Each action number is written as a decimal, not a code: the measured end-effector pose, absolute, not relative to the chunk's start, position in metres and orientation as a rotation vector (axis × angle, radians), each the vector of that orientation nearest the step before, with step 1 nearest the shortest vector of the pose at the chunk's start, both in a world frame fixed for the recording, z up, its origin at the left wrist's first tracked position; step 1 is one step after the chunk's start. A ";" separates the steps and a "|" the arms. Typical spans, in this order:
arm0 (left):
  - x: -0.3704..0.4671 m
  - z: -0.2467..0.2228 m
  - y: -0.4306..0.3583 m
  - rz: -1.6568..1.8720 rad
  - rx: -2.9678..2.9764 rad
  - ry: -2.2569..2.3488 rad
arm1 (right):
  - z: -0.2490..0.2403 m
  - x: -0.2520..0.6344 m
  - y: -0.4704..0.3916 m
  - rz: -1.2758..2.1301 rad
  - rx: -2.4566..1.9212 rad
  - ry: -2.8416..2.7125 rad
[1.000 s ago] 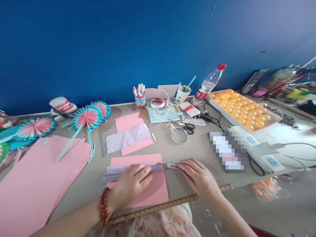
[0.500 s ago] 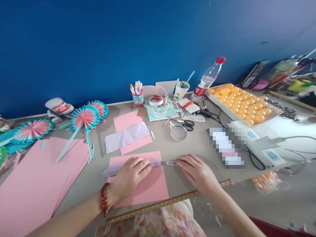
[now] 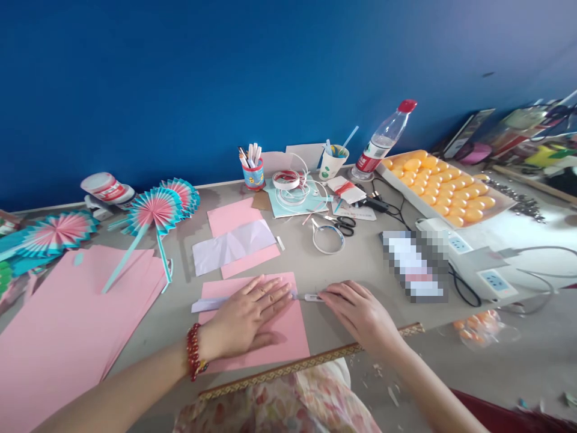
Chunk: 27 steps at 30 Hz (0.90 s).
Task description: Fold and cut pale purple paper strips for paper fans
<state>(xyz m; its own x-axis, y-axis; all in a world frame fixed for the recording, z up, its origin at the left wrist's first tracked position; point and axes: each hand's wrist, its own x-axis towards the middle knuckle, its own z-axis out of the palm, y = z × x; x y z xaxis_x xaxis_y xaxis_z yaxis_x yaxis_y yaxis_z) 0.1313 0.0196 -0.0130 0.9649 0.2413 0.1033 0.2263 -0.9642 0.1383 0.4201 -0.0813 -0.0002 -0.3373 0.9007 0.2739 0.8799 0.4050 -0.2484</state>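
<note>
My left hand point(image 3: 246, 316) lies flat, fingers spread, across a folded lilac paper strip point(image 3: 210, 304) on a pink sheet point(image 3: 288, 337). The strip's left end shows beyond the hand, and a bit of its right end shows past the fingertips. My right hand point(image 3: 358, 310) is closed round a slim white tool point(image 3: 313, 297), perhaps a cutter, whose tip points left toward the strip's end. Behind them a creased lilac sheet point(image 3: 234, 245) rests over another pink piece point(image 3: 232, 216).
Scissors point(image 3: 345, 225) and a white tape ring point(image 3: 328, 239) lie behind my right hand. Around are a phone point(image 3: 415, 267), power strip point(image 3: 498, 282), bottle point(image 3: 378, 144), tray of orange eggs point(image 3: 489, 213), pen cup point(image 3: 253, 175), paper fans point(image 3: 153, 210) and pink sheets point(image 3: 81, 313).
My left hand has flattened and spread out, its fingers reaching farther right over the strip. The strip's left part looks flatter and narrower. My right hand has barely moved.
</note>
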 end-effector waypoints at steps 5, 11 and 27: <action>0.132 -0.014 0.019 0.153 2.980 0.350 | 0.004 0.420 -0.078 0.080 -1.489 -2.330; 0.132 -0.015 0.020 0.176 2.965 0.353 | -0.002 0.422 -0.078 0.062 -1.470 -2.357; 0.132 -0.016 0.020 0.172 2.946 0.344 | 0.003 0.418 -0.080 0.065 -1.444 -2.362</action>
<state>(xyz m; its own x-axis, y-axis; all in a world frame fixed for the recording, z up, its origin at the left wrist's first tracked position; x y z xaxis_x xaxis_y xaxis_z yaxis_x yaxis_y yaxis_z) 0.1317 0.0198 -0.0163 0.9668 0.2375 0.0942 0.2180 -0.9590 0.1813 0.4185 -0.0797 0.0029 -0.4060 0.8675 0.2873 0.8506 0.4737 -0.2284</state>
